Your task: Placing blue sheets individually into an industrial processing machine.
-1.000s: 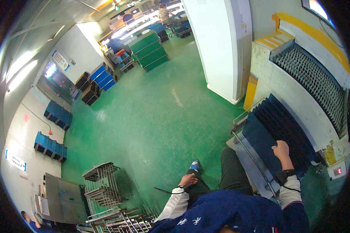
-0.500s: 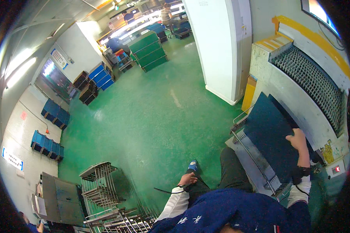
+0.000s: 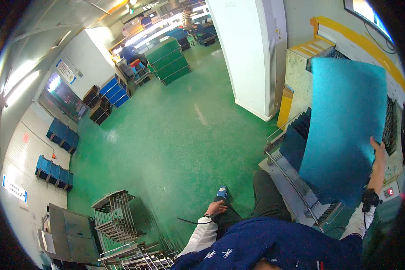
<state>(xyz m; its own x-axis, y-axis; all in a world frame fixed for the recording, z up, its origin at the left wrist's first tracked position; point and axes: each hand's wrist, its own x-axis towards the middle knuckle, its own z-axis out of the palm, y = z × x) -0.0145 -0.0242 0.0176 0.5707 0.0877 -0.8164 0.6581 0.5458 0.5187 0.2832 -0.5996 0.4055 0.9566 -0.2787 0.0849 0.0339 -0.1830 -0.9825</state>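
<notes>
A large rectangular blue panel is raised, tilted, above a metal slotted rack at my right. My right hand is closed on the panel's right edge; some of its fingers are hidden behind the panel. Darker blue panels stand in the rack, partly covered by the raised one. My left hand lies on my left leg, its fingers stretched out and nothing in them.
A machine with a roller conveyor stands at the right behind the panel. A tall white cabinet rises near it. Empty metal racks stand at the lower left. Stacked green bins and seated people are farther off.
My right hand has lifted the blue panel up and to the right, out over the conveyor. More panels in the rack are uncovered. The left hand stays on my leg.
</notes>
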